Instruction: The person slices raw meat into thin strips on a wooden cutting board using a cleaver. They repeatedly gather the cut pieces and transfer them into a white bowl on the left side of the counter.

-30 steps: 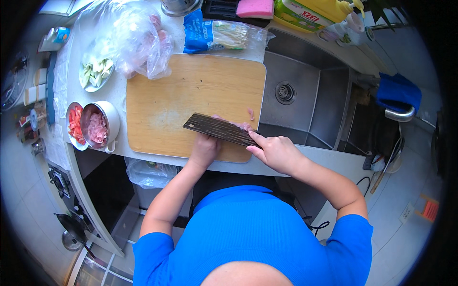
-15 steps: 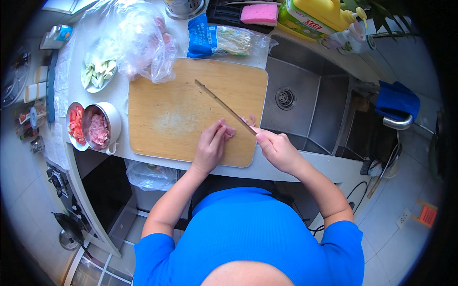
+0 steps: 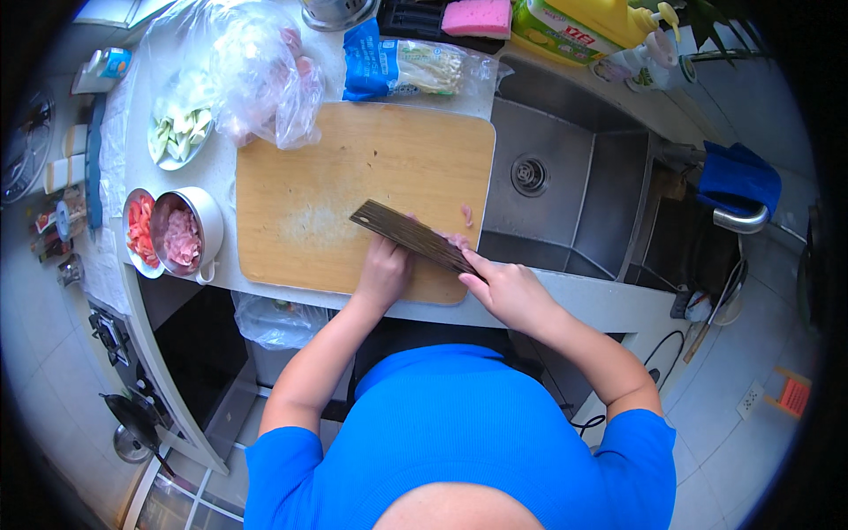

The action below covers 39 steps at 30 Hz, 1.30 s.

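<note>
My right hand (image 3: 505, 290) is closed round the handle end of a dark, broad-bladed cleaver (image 3: 408, 233), which slants up to the left over a wooden cutting board (image 3: 309, 168). The blade's flat side is turned up. Behind it go the curled fingers of my left hand (image 3: 385, 270), closed on raw meat; the blade hides the fingertips. Some pink raw meat (image 3: 458, 240) shows past the blade, close to my right hand. A smaller scrap of meat (image 3: 466, 215) lies apart near the board's right edge.
Left of the board stand a metal pot (image 3: 209, 221) of cut meat, a plate of red pieces (image 3: 140, 231) and a plate of pale green slices (image 3: 180, 137). A plastic bag (image 3: 265, 79) overlaps the board's far left corner. Beyond lies a packet of enoki mushrooms (image 3: 428, 69). Right is a sink (image 3: 552, 212).
The cleaver has come down toward me and turned from edge-on to showing its flat side. It now covers my left fingertips. My left hand stays at nearly the same spot.
</note>
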{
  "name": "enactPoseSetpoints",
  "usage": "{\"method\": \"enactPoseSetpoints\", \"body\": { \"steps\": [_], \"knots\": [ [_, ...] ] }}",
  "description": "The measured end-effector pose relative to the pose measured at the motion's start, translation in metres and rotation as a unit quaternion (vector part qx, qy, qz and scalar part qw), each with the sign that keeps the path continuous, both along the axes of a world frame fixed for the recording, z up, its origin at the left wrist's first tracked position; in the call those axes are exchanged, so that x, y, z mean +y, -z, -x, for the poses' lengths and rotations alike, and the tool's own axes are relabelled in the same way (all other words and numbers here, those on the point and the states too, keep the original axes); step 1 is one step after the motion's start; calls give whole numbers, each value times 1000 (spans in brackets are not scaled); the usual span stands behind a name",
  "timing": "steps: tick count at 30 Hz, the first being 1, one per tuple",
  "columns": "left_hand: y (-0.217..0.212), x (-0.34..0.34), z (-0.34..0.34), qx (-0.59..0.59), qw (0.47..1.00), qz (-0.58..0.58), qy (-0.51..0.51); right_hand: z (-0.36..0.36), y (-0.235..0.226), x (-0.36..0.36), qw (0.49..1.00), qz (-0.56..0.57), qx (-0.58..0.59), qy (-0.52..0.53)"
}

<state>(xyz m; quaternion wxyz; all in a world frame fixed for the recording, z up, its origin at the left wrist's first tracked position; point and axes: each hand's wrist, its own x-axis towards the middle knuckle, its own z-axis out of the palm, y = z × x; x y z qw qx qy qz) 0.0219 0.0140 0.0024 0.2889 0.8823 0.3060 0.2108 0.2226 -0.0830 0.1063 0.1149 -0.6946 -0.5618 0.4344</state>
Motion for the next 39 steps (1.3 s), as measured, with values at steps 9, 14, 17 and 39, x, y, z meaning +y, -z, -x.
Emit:
{"method": "enactPoseSetpoints", "body": {
  "steps": [9, 14, 17, 39],
  "knots": [
    [-4, 3, 0, -64, 998, -10, -8, -5, 13, 38, 989, -5, 116, 95],
    [-4, -4, 1, -41, 999, -17, -18, -18, -14, 10, 999, 8, 45, -8],
    [6, -6, 4, -20, 1000, -4, -17, -21, -15, 2, 998, 19, -1, -52],
    [1, -11, 2, -28, 999, -3, -27, -25, -7, 3, 997, 17, -6, -69]
  ]
}}
